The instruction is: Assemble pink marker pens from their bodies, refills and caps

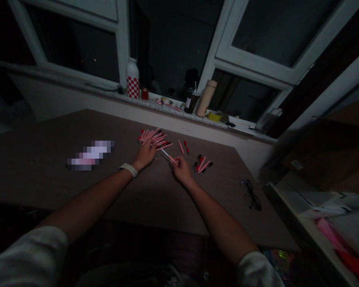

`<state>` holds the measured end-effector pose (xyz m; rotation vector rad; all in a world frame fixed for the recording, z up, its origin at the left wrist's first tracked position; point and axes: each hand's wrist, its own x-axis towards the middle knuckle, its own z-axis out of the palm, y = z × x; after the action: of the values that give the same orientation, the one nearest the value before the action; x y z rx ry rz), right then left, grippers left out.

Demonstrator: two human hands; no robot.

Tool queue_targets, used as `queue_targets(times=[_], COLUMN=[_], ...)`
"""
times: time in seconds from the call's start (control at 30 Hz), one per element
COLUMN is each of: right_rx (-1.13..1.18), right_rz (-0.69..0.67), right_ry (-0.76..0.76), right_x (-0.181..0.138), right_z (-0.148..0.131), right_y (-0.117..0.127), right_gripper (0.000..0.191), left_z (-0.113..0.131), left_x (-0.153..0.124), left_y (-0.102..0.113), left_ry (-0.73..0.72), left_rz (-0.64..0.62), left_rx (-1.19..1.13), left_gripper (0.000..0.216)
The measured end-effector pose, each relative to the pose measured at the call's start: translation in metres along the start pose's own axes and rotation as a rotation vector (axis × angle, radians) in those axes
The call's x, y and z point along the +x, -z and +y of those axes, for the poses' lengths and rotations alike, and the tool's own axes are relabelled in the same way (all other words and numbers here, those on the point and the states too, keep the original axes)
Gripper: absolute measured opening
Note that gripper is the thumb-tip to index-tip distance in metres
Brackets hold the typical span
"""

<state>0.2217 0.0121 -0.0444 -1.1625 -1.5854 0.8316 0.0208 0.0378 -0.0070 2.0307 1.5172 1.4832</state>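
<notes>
In the centre of the frame, the right hand gripped a pink tube between its fingers – a thin white rod stuck out of its upper-left end. Left of it, the left hand was at the near edge of a heap of pink tubes with red and black parts; whether it grasped any could not be told. Right of centre on the brown table lay a smaller cluster of pieces – and, farther right, a pair of glasses
</notes>
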Motion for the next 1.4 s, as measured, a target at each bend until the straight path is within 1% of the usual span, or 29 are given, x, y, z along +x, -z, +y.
queue_targets(times=[0.1, 0.2, 0.33, 0.4, 0.57, 0.73, 0.9, 1.0, 1.13, 1.27, 1.4], right_rx=[0.006, -0.009, -0.029, -0.052, -0.198, -0.340, -0.402, -0.421, -0.457, -0.478, -0.466], right_rz=[0.002, 0.019, 0.032, 0.037, 0.070, 0.066, 0.051, 0.045, 0.028, -0.002, -0.032], right_ry=[-0.004, -0.006, -0.006, -0.017, 0.011, 0.028, 0.044, 0.061, 0.036, 0.030, 0.084], right_x=[0.000, 0.000, 0.000, 0.000, -0.004, -0.007, -0.008, -0.009, -0.010, -0.012, -0.013], right_z=[0.002, 0.002, 0.000, -0.003, -0.013, -0.018, -0.017, -0.019, -0.024, -0.029, -0.029], right_y=[0.000, 0.000, 0.001, 0.001, 0.005, 0.009, 0.009, 0.009, 0.011, 0.012, 0.013], right_gripper=[0.023, 0.022, 0.020, 0.019, 0.013, 0.010, 0.009, 0.010, 0.009, 0.008, 0.007], left_z=[0.001, -0.001, -0.008, -0.012, -0.015, -0.015, -0.016, -0.017, -0.018, -0.018, -0.016], left_x=[0.000, 0.000, 0.001, 0.001, 0.002, 0.001, 0.000, 0.000, 0.000, 0.001, 0.002], left_y=[0.000, 0.000, -0.003, -0.005, -0.006, -0.004, -0.003, -0.004, -0.004, -0.004, -0.004], left_ry=[-0.031, -0.059, -0.013, -0.027, -0.103, -0.113, -0.119, -0.085, -0.063, -0.095, -0.158], left_rz=[-0.046, -0.084, -0.102, -0.130, -0.218, -0.287, -0.353, -0.350, -0.330, -0.311, -0.317], left_rx=[-0.001, 0.046, 0.156, 0.186, 0.231, 0.289, 0.327, 0.340, 0.307, 0.266, 0.234], left_gripper=[0.041, 0.040, 0.033, 0.031, 0.034, 0.034, 0.034, 0.035, 0.039, 0.044, 0.047])
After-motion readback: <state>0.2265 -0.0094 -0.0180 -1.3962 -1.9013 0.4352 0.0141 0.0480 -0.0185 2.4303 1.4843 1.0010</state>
